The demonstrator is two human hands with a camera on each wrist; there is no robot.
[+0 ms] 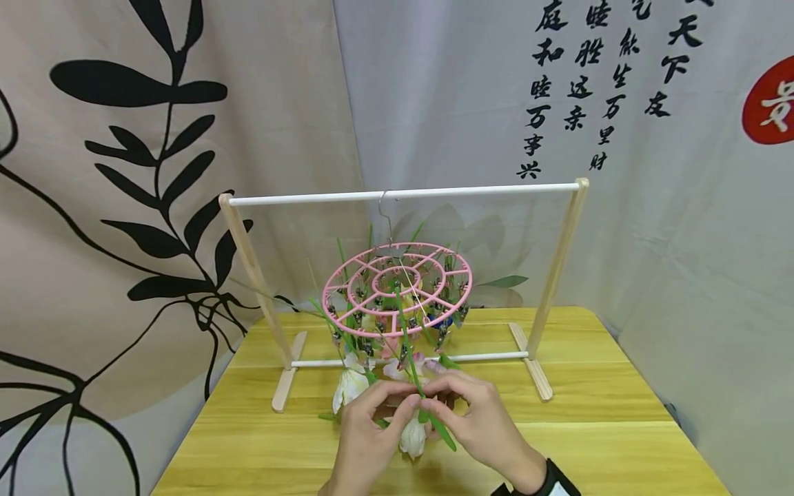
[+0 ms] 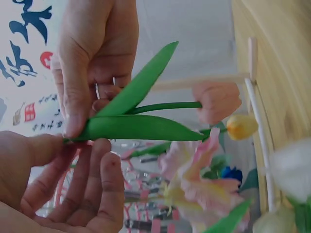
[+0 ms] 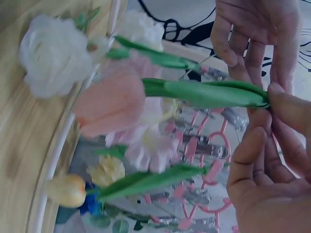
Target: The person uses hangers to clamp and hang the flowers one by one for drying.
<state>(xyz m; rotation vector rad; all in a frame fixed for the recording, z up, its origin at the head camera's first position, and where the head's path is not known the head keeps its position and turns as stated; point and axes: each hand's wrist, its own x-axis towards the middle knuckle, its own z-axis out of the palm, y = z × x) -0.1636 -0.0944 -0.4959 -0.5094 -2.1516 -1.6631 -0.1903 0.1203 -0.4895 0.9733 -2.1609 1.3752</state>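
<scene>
Both hands meet in front of the rack, at the stem of a pale pink artificial tulip that hangs head down. My left hand pinches the stem near the base of its green leaves. Beside it, my right hand pinches the same spot between thumb and fingers. In the head view the bloom shows whitish below the hands, and the stem rises above them. Just behind hangs a pink round clip hanger, with several artificial flowers held upside down in its clips.
A wooden stand with a white top rod carries the hanger by its hook, on a wood-grain table. A white flower hangs left of the hands. Printed cloth curtains stand behind.
</scene>
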